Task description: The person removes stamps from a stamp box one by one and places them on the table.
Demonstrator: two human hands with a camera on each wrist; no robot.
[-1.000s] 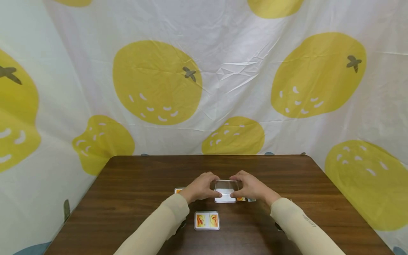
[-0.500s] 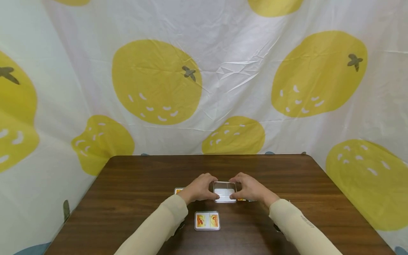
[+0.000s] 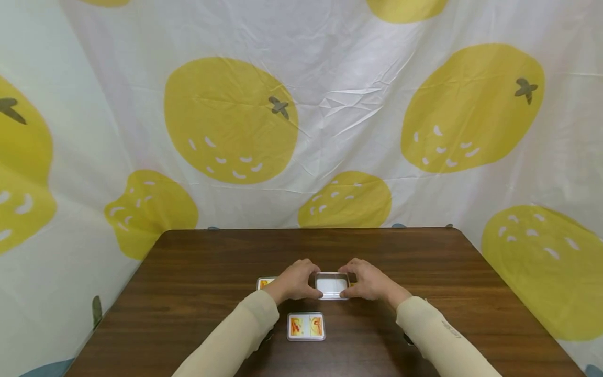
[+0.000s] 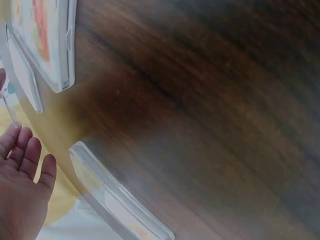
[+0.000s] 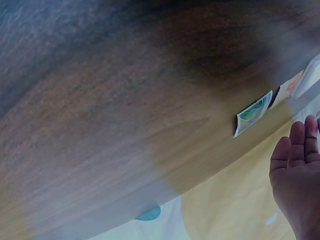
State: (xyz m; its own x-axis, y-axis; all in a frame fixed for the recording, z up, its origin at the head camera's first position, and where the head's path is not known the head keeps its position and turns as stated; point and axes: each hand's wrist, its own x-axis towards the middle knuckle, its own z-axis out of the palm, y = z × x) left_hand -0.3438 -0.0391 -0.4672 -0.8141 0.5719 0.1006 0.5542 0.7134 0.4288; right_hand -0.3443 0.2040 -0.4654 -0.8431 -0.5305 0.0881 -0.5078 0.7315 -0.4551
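Note:
A clear plastic lid [image 3: 332,275] is held level by its two ends, between my left hand [image 3: 298,280] and my right hand [image 3: 369,281]. Beneath it lies a white box base [image 3: 332,286]; in the left wrist view, a gap shows between the held lid and the white base [image 4: 24,75]. My left fingertips pinch the lid's edge, seen beside the left hand [image 4: 22,185]. The right wrist view shows the right hand [image 5: 300,165] with its grip cut off by the frame. Beside the base lie a green stamp with a perforated edge [image 5: 254,114] and an orange stamp [image 5: 287,90].
A clear case with two orange-yellow stamps [image 3: 306,326] lies nearer me on the brown wooden table [image 3: 212,314]. Another such case [image 3: 265,283] is partly hidden behind my left hand. A fruit-patterned cloth [image 3: 330,131] hangs beyond the table's far edge.
Both hands have come down slightly and toward me with the clear lid, which now sits lower over the white base. The nearer stamp case has not moved.

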